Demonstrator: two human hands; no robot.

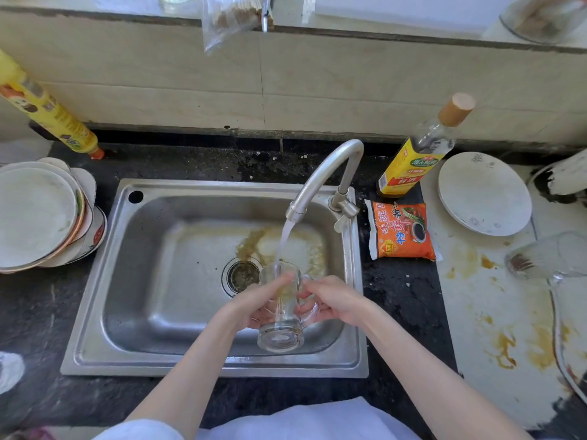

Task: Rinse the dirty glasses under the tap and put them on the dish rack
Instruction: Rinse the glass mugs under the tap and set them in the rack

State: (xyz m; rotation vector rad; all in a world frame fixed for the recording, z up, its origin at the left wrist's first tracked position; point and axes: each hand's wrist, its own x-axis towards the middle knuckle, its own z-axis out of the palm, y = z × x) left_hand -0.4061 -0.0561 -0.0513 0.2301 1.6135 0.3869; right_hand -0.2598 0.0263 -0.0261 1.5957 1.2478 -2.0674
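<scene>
Low in the middle of the frame, both hands closed on the glass mug (pixel 281 312): left hand (pixel 254 301) round its body, right hand (pixel 330 300) at the handle. Its mouth tilted up-frame under the tap (pixel 320 176) stream, over the sink (pixel 95 281).

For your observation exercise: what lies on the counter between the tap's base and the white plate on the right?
In the head view, an orange sauce packet lies between the tap and the white plate.
</scene>
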